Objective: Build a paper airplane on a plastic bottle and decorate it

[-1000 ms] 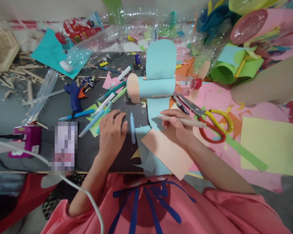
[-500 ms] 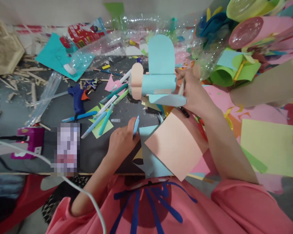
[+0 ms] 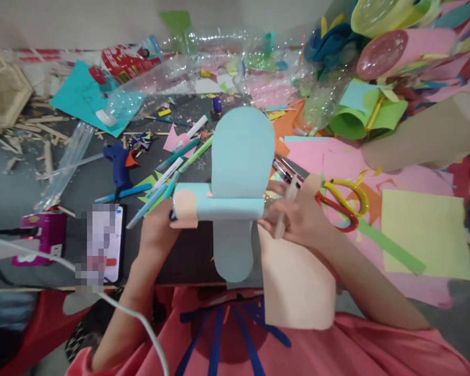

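A light blue paper-wrapped tube (image 3: pixel 235 207) with two rounded wings (image 3: pixel 243 151) and a peach paper band (image 3: pixel 186 209) is held level over the table's front. My left hand (image 3: pixel 159 224) is closed around its peach end, with the fingertips partly hidden. At the tube's other end, my right hand (image 3: pixel 303 211) grips it and has a whitish stick (image 3: pixel 285 206) between its fingers. Below that hand, a peach paper sheet (image 3: pixel 300 282) reaches over the table edge; I cannot tell whether the hand touches it. The blue pen seen before does not show in my left hand.
Red- and yellow-handled scissors (image 3: pixel 342 203) lie right of my right hand. Several markers (image 3: pixel 172 175), a blue glue gun (image 3: pixel 119 162) and a phone (image 3: pixel 113 245) are on the left. Plastic bottles (image 3: pixel 156 81) line the back. A white cable (image 3: pixel 141 313) crosses the lower left.
The winged tube has come down toward me and turned, showing one wing broadly. My left hand has moved left onto its peach end. The peach sheet has shifted toward the table edge.
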Demonstrator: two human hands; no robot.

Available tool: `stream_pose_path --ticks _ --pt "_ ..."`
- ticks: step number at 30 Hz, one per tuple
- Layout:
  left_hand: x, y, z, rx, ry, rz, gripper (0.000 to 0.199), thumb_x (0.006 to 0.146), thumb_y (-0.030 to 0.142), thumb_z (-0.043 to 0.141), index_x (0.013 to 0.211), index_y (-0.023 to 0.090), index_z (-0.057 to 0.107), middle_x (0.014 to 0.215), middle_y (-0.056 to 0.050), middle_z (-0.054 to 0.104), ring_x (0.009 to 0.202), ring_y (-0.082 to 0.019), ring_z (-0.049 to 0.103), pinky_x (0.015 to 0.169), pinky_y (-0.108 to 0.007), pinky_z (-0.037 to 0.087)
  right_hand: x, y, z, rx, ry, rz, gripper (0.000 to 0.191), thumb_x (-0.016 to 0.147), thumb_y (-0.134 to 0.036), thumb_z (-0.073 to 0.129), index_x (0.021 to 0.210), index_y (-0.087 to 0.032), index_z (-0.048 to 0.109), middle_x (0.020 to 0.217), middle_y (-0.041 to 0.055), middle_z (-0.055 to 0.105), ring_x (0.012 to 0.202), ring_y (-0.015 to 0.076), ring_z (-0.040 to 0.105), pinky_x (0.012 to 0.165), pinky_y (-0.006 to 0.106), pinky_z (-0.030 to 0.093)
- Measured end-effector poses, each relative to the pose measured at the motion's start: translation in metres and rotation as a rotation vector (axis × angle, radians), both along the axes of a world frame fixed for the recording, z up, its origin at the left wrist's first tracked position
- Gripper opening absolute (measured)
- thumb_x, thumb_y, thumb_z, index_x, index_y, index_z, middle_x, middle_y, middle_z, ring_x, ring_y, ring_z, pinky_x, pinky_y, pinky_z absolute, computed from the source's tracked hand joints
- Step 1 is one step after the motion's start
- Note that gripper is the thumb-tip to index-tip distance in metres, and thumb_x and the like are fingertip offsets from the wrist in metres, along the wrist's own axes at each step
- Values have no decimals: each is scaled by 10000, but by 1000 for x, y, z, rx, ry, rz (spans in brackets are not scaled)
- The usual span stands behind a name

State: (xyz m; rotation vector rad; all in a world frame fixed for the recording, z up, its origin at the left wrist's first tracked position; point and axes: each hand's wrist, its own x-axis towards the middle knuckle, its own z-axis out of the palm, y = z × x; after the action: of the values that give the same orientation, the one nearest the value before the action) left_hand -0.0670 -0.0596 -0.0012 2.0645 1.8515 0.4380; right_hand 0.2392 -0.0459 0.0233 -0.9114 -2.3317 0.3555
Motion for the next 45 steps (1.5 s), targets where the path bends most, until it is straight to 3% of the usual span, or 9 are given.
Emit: stream_pose_path --ticks 6,13,23,29,33,35,37,42,45 --pt "7 22 16 -28 -113 58 248 815 242 491 1003 218 651 1092 -66 738 1030 -257 682 911 -385 538 -5 -7 -28 0 1 -60 179 860 -314 602 937 -256 451 1109 144 692 933 271 691 654 404 555" --pt "14 39 19 62 -118 58 311 885 251 456 1087 181 681 1141 -70 734 1083 -235 677 972 -331 511 8 20 -19 -156 -14 -248 342 765 -293 670 1066 -232 520 1219 127 684 1004 331 677 871 537 511" --pt "32 6 0 199 -70 -82 334 961 272 377 1150 162 629 1250 -117 680 1205 -237 616 1053 -399 468 16 76 -13 -250 59 -283 405 785 -331 694 1142 -259 516 1162 64 640 1015 272 634 848 449 517" --pt "12 22 22 100 -24 124 233 903 300 469 985 183 653 940 -66 710 861 -204 655 812 -326 509 19 86 12 -230 67 -313 315 824 -408 691 1058 -225 582 1107 86 686 998 251 650 866 420 512" --pt "27 23 26 -32 15 21 146 859 337 587 832 196 616 748 -10 645 703 -167 608 662 -267 450 42 91 24 -86 262 -501 336 966 -427 461 887 -181 674 939 95 729 758 171 688 712 321 522" --pt "42 18 22 20 97 -65 148 851 343 614 841 195 602 764 -23 645 752 -187 625 665 -271 439 55 94 30 7 346 -560 349 972 -336 419 1022 -141 703 973 112 736 827 176 709 771 332 534" --pt "55 12 19 45 198 -140 164 861 351 606 864 188 597 768 -43 648 766 -212 637 651 -286 430 64 97 37 104 351 -610 290 881 -159 452 948 -110 729 914 111 738 907 191 701 822 343 527" --pt "62 11 19 8 332 -152 64 833 217 557 851 188 611 751 -57 659 780 -242 653 626 -313 416 57 106 41 -322 -142 -775 330 823 -20 439 885 -117 748 915 124 758 859 201 695 729 309 478" --pt "53 17 21 -2 311 -93 45 813 221 567 804 207 610 733 -55 661 835 -257 650 664 -320 442 42 110 31 -351 -444 -839 320 859 -69 461 1013 -144 732 973 150 757 904 262 681 670 316 398"
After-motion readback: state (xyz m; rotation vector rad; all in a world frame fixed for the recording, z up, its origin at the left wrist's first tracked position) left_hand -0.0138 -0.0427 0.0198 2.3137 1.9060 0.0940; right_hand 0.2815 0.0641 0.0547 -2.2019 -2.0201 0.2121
